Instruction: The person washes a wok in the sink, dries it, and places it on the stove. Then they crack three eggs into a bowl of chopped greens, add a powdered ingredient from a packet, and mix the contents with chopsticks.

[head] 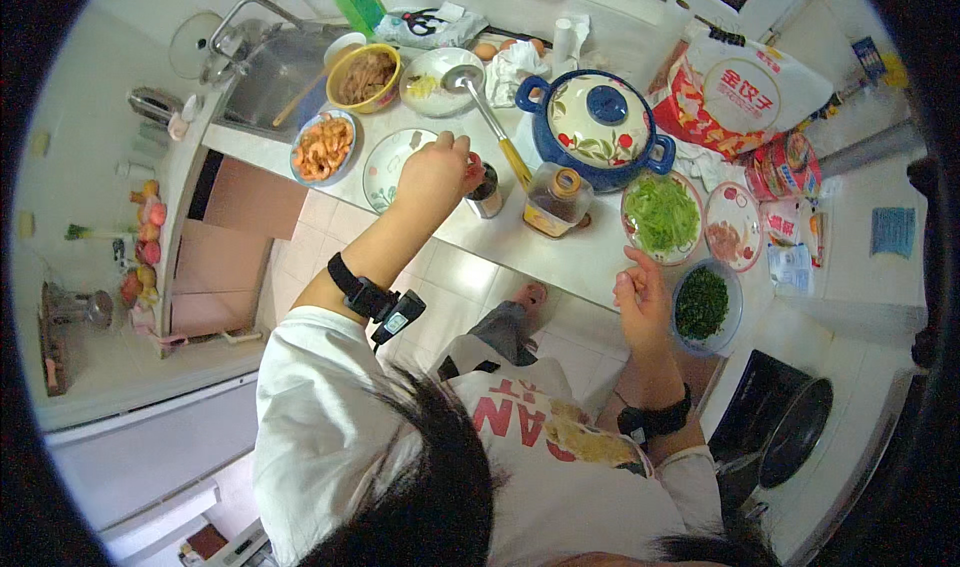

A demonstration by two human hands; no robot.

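My left hand [435, 169] reaches over the counter's front edge, its fingers closed around a small red cap [472, 169] beside a dark glass bottle [487, 196]. Whether the cap still sits on the bottle is hard to tell. Beneath that hand lies a nearly bare patterned plate [382, 166]. A squarish bottle of brown liquid [555, 203] stands just right of the dark one. My right hand [641, 289] hovers at the counter edge, fingers loosely bent and empty, near a plate of shredded green vegetable [661, 214] and a bowl of chopped greens [701, 301].
A lidded blue pot [600, 128] stands behind the bottles, with a yellow-handled ladle [495, 128] on its left. Shrimp [322, 147], a yellow bowl of meat [365, 78] and the sink [281, 64] are to the left. A frying pan [799, 432] is at lower right.
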